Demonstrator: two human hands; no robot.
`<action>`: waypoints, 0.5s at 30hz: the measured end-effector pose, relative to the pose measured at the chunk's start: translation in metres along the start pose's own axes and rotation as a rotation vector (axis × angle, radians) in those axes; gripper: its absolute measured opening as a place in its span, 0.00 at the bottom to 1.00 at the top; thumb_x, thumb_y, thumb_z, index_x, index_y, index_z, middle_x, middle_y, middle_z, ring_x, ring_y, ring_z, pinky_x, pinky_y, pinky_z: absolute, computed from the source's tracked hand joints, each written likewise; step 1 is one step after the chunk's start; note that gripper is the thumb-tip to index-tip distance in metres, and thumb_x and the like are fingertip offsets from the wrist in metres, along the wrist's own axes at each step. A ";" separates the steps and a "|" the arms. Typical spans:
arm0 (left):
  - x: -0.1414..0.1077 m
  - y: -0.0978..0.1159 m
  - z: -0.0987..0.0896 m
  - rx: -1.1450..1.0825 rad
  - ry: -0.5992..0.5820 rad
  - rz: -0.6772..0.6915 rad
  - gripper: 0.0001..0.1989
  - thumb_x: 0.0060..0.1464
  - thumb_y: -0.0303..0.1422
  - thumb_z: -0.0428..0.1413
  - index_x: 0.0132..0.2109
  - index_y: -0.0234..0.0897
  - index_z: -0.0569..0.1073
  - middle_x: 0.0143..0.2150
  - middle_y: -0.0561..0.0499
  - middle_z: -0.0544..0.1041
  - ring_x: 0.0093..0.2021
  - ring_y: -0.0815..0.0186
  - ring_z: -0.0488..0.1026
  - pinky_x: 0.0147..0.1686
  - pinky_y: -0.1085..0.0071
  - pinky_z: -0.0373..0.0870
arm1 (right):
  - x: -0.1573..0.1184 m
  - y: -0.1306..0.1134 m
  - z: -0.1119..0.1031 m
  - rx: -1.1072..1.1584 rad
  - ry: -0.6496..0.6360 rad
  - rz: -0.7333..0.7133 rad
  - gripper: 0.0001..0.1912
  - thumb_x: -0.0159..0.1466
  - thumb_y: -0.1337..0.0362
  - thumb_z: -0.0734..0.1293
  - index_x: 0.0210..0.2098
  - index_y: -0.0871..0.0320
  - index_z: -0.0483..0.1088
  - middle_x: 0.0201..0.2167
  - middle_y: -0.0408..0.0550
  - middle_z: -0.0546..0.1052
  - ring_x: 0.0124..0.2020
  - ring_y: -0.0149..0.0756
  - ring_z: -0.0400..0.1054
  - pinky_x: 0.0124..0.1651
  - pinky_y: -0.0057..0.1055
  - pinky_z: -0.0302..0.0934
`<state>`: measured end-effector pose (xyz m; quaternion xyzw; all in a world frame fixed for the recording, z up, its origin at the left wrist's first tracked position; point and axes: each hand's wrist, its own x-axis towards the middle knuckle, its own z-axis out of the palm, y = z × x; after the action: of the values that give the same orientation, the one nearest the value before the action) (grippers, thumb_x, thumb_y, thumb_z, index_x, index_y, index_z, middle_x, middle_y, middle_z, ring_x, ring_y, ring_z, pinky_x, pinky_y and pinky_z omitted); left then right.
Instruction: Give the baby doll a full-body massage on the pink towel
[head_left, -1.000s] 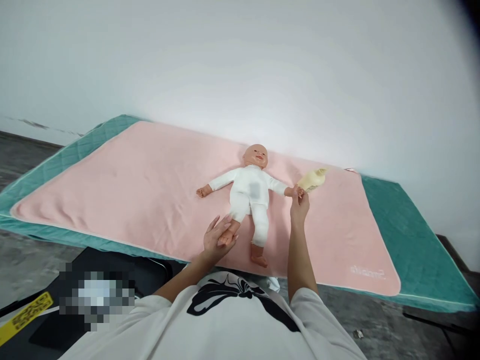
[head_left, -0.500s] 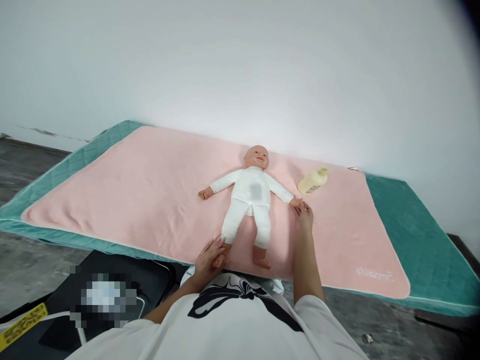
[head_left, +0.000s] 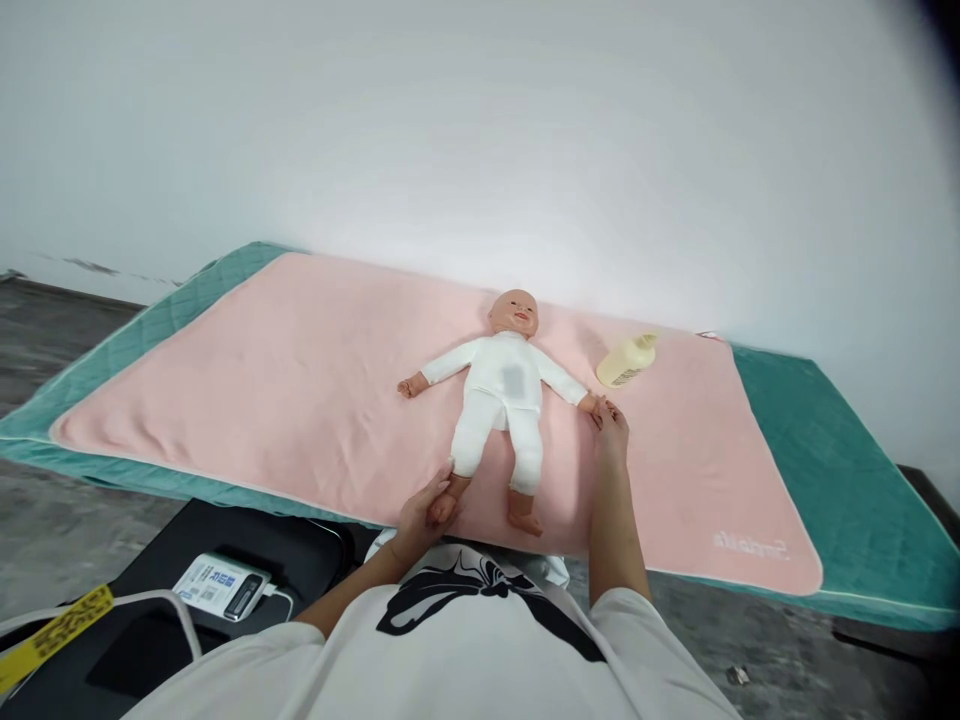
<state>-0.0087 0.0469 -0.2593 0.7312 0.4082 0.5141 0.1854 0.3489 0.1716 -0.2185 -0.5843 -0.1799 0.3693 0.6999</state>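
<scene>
A baby doll (head_left: 499,375) in white clothes lies on its back on a pink blanket (head_left: 315,400), arms spread and head away from me. At the near edge, my left hand (head_left: 421,515) is closed about the doll's foot on the left side, the fingers along the ankle. My right hand (head_left: 613,432) pinches the doll's small hand on the right side between thumb and fingers. The doll's other foot and other hand rest on the blanket, apart from my hands. Just beyond my right hand stands a pale yellow bottle (head_left: 626,361), leaning to the right in view.
Beneath the blanket is a green padded mat (head_left: 840,450), showing at both ends. A white wall (head_left: 480,130) rises behind it. At lower left, a white device (head_left: 222,587) with a cable sits on a black chair (head_left: 300,560), near a yellow tag (head_left: 56,637).
My left hand and the doll's leg on that side have shifted slightly to the right, and the grip on the foot has turned a little. My right hand has barely moved.
</scene>
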 end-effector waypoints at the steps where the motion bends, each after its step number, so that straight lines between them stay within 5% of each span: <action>1: 0.004 0.001 0.002 -0.005 0.032 0.002 0.27 0.54 0.30 0.59 0.61 0.46 0.64 0.57 0.44 0.74 0.55 0.53 0.75 0.50 0.54 0.79 | -0.001 -0.003 0.002 -0.008 0.007 -0.024 0.22 0.51 0.53 0.75 0.38 0.60 0.69 0.38 0.47 0.76 0.45 0.39 0.73 0.49 0.35 0.71; 6: 0.035 0.013 0.007 -0.026 0.182 0.067 0.32 0.54 0.30 0.60 0.64 0.45 0.60 0.61 0.43 0.71 0.56 0.54 0.73 0.50 0.56 0.78 | -0.016 -0.024 0.020 -0.186 0.084 -0.299 0.28 0.54 0.52 0.73 0.50 0.60 0.70 0.49 0.52 0.75 0.52 0.42 0.71 0.55 0.40 0.68; 15: 0.096 0.024 0.013 0.088 0.128 0.174 0.23 0.56 0.32 0.60 0.57 0.39 0.65 0.58 0.39 0.74 0.56 0.55 0.74 0.49 0.60 0.79 | -0.070 -0.034 0.057 -0.600 -0.201 -0.858 0.19 0.66 0.58 0.63 0.54 0.59 0.71 0.50 0.55 0.77 0.51 0.41 0.71 0.58 0.43 0.66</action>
<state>0.0262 0.1101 -0.1910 0.7372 0.3763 0.5553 0.0813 0.2741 0.1586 -0.1595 -0.5946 -0.5666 0.0366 0.5693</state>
